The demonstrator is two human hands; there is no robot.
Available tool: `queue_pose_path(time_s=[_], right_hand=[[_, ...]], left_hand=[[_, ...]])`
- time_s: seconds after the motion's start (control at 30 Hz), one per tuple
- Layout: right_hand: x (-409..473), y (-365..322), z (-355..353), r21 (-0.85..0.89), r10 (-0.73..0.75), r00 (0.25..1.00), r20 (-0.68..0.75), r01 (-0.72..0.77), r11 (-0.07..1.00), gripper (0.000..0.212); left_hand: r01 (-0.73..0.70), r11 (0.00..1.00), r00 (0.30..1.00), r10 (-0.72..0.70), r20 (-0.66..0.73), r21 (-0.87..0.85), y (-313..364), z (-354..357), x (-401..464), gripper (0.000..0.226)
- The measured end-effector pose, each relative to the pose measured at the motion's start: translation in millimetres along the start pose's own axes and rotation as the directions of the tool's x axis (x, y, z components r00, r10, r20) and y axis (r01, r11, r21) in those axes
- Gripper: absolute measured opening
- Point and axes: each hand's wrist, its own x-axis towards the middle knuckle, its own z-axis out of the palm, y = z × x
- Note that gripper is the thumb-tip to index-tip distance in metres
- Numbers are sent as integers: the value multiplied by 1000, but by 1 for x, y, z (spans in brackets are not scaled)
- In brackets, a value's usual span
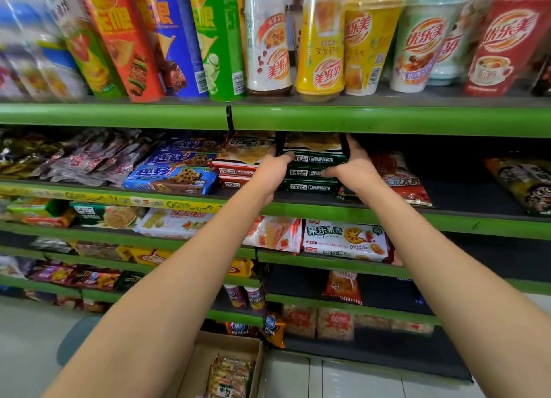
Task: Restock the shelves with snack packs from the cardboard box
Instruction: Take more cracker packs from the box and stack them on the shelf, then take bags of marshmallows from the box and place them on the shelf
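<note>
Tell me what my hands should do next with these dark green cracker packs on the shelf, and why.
Probably ease the top green pack back until it sits square on the stack of green packs, then let go. The left hand and right hand grip its two ends, and it rides tilted, close under the green shelf edge above.

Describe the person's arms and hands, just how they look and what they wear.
Both forearms are bare as far as the picture shows; no sleeve is visible. The left hand and right hand wear no gloves. No watch, bracelet or ring is visible on either wrist or on the fingers that show. No markings show on the arms.
</note>
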Motion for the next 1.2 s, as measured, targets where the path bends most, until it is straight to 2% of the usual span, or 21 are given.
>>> queue_pose_path(time_s=[0.13,0.2,0.33,0.43,0.53,0.63,0.73,0.87,0.97,1.07,1.2], right_hand=[[-37,9,-5,49,-100,981,-165,109,993,86],[-61,16,-1,101,-133,975,-179,153,983,65],[-100,36,23,223,-158,985,-66,169,960,27],[-125,52,53,220,-132,988,76,112,969,11],[-146,66,88,200,-82,973,216,38,979,15],[-161,80,128,124,-35,924,380,-14,992,9],[-173,87,176,31,39,875,482,-61,998,7],[-191,94,259,-61,155,798,582,-148,987,14],[-206,94,327,-139,259,731,632,-221,965,14],[-222,101,396,-217,358,673,647,-288,933,8],[-238,122,479,-315,455,553,698,-334,888,10]], left_hand=[[-101,989,993,106,-45,111,-5,-9,-41,56],[-127,985,991,131,-29,113,-19,-18,-63,45],[-47,997,996,52,-68,64,-56,-43,-99,14],[53,994,995,-44,-89,92,-95,-63,-123,13],[143,985,987,-134,-91,98,-138,-95,-145,14],[234,970,966,-224,-132,62,-183,-136,-167,13],[333,943,924,-330,-193,-17,-229,-179,-184,12],[436,884,848,-466,-252,-167,-284,-240,-200,16],[502,821,800,-560,-215,-270,-323,-289,-200,19],[578,760,740,-642,-200,-298,-372,-333,-192,13],[680,648,630,-756,-178,-343,-443,-371,-175,22]])
